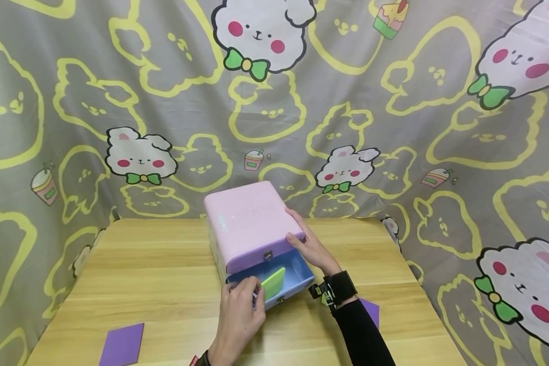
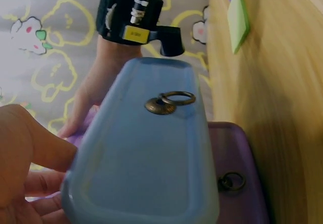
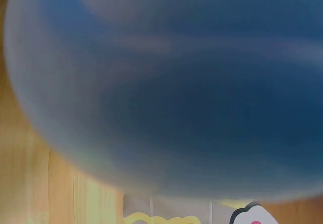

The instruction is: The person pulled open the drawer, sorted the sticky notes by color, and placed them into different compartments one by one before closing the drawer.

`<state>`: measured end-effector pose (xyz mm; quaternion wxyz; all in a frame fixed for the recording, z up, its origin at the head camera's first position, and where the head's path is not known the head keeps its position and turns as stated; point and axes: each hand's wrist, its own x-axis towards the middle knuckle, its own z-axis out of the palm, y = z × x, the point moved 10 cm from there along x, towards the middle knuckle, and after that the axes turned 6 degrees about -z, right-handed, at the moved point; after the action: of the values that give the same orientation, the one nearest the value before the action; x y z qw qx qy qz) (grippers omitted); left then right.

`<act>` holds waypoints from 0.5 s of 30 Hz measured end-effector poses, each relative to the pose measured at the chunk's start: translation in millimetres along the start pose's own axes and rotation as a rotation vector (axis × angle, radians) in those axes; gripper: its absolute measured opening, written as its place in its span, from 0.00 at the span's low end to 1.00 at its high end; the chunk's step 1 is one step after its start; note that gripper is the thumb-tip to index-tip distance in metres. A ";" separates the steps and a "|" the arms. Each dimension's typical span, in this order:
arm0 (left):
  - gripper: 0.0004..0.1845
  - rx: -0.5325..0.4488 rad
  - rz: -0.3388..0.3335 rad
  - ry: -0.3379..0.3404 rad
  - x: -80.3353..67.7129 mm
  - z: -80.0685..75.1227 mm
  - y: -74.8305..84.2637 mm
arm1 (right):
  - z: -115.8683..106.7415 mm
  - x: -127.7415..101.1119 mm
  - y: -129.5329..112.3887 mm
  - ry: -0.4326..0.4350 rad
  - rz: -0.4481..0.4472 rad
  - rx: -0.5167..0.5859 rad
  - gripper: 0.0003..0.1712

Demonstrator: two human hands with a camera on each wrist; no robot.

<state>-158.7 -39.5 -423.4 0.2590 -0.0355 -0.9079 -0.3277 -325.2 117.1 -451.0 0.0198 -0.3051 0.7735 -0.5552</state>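
A pink box (image 1: pixel 247 223) stands mid-table with its blue drawer (image 1: pixel 302 277) pulled out toward me. A green card (image 1: pixel 273 283) stands tilted inside the drawer, and my left hand (image 1: pixel 252 294) pinches its left edge at the drawer's rim. My right hand (image 1: pixel 294 227) holds the box's front right corner, thumb on the front and fingers along the side. In the left wrist view the blue drawer front (image 2: pixel 146 153) shows a brass ring pull (image 2: pixel 169 103), with my left fingers (image 2: pixel 25 168) beside it. The right wrist view is filled by a blurred blue surface (image 3: pixel 166 82).
A purple card (image 1: pixel 121 343) lies at the table's front left. Another purple card (image 1: pixel 371 311) lies partly behind my right forearm, next to a second green card (image 2: pixel 238 17). Below the blue drawer sits a shut purple drawer (image 2: pixel 237 148). Patterned cloth hangs behind the wooden table (image 1: pixel 155 264).
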 end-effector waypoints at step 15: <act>0.04 -0.088 -0.251 -0.116 1.3 -0.1 -26.9 | 2.0 1.7 -0.1 -0.004 0.017 0.013 0.36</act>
<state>-166.0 -60.7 -438.2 0.1612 0.0482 -0.9034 -0.3944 -325.7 114.6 -451.1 0.0280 -0.2996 0.7724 -0.5594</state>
